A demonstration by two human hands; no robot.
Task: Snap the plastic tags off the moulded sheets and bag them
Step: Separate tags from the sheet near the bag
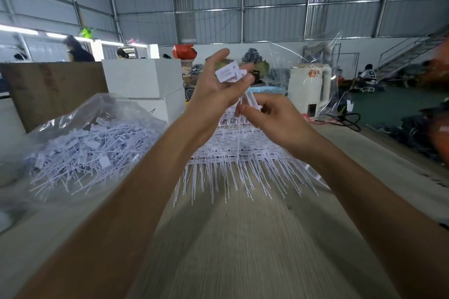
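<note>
Both of your hands are raised above the table (255, 238), close together. Your left hand (213, 94) holds a small bunch of white tags (230, 73) between thumb and fingers; two flat tag heads show clearly at the top, and their thin tails run down past your palm, though blur keeps me from counting them exactly. Your index finger on that hand sticks up free. Your right hand (274, 116) sits just below and to the right, its fingers curled, thumb and forefinger pinching the tails of the same bunch.

Under your hands lies one stack of moulded sheets (233, 165) on the table, its rows of thin white spikes fanning out toward you. How many sheets are in the stack I cannot tell.

To your left rests one clear plastic bag (92, 143), open and holding a loose heap of snapped-off tags, far too many to count. A second clear bag (320, 60) stands upright beyond your right hand, beside one white kettle (309, 87). Behind your left hand are two white boxes (143, 80), one stacked on the other, and one brown cardboard panel (53, 90) stands further left.
</note>
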